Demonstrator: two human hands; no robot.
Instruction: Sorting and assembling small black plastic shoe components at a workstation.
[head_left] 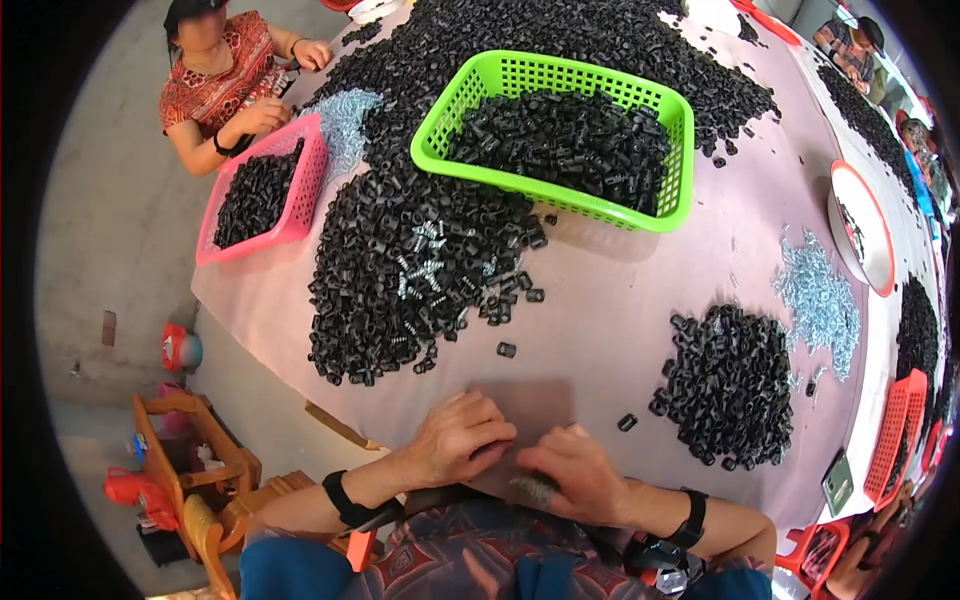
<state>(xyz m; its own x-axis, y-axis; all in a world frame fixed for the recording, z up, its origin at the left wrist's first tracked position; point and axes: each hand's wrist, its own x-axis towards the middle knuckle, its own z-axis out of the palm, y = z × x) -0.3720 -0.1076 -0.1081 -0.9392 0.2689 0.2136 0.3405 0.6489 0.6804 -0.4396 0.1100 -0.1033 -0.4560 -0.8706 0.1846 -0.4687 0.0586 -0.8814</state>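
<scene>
My left hand is held over the near edge of the table with its fingers curled together. Close beside it, my right hand has its fingers bent in toward the left one. Whatever the two hands pinch, if anything, is hidden by the fingers. A single black plastic piece lies just beyond the right hand. Ahead and to the left spreads a heap of small black plastic parts with several metal springs on top. Another pile of black parts sits to the right, next to a heap of silvery springs.
A green basket full of black pieces stands ahead. On the left are a pink basket and a person at work. Toward the right lie a white bowl, a red basket and a phone. Wooden furniture stands lower left.
</scene>
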